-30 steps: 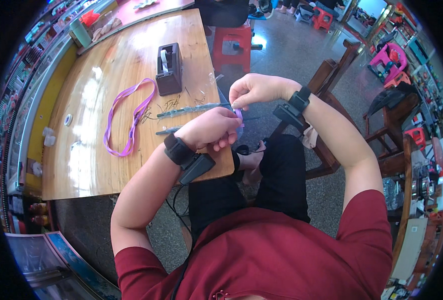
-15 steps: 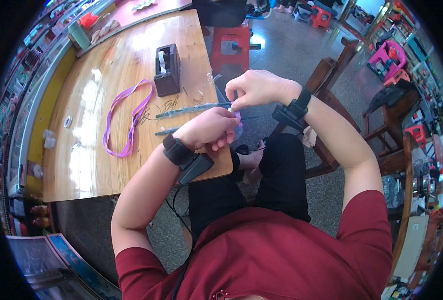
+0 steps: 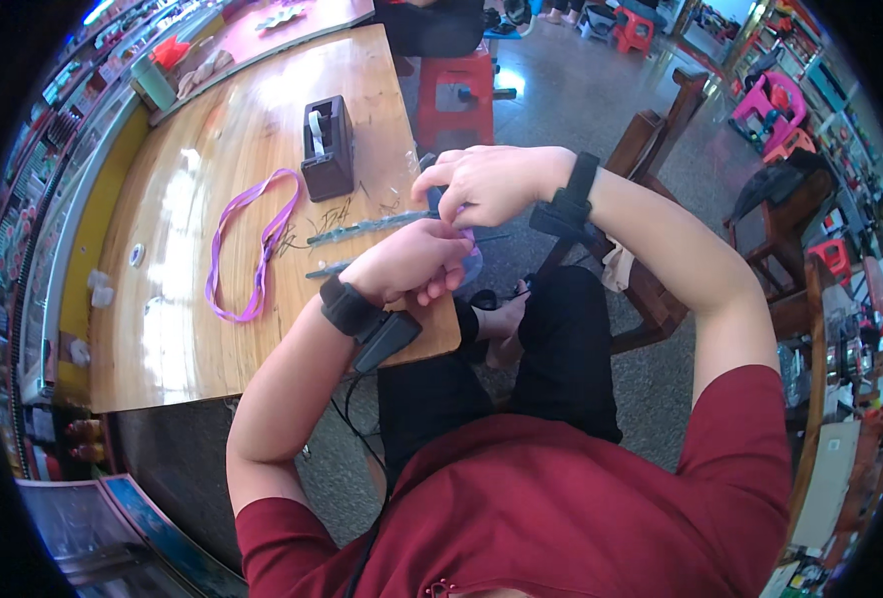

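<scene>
Both hands are meeting at the counter's (image 3: 192,349) near-right corner. Left hand (image 3: 411,264) is curling into a loose grip around a small purple piece (image 3: 469,261) — mostly hidden under the fingers, shape unclear. Right hand (image 3: 481,184) is pinching down onto the same spot from above; what it is grasping cannot be made out. Two thin grey strips (image 3: 366,227) are lying just left of the hands. Purple loop (image 3: 247,244) and tape dispenser (image 3: 328,148) are sitting farther left — bare wood is lying between them and the counter's left edge.
</scene>
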The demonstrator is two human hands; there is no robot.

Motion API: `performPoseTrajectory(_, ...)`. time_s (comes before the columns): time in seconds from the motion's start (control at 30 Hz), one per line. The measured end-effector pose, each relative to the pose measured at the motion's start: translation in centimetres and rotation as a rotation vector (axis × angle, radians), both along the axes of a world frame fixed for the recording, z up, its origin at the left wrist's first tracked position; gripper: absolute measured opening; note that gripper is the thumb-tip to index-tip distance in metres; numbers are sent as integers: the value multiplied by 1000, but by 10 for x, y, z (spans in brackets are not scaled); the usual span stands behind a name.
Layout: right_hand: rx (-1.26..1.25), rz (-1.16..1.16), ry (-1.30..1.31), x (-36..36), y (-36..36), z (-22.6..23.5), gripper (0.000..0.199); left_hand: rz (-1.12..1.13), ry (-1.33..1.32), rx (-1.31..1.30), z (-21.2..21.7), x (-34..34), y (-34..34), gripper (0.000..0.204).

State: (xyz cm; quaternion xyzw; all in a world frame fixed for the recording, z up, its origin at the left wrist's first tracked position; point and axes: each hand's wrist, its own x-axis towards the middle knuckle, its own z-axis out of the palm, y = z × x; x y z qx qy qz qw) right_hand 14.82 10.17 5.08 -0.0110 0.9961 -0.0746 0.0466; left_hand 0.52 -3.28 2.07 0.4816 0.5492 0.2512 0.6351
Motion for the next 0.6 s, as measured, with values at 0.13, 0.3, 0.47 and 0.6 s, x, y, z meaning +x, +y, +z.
performPoseTrajectory(0.13,95,7,-130,-9,-2,6,21,1,25,5,-1,1,0,20)
performPoseTrajectory(0.3,34,11,63,2,7,-14,24,-6,10,-6,-1,1,1,19)
performPoseTrajectory(0.47,-742,-475,381,49,17,-37,25,0,5,-23,3,-1,-2,19)
performPoseTrajectory(0.6,-1385,-840,516,79,8,-99,28,-41,8,-28,2,2,2,20)
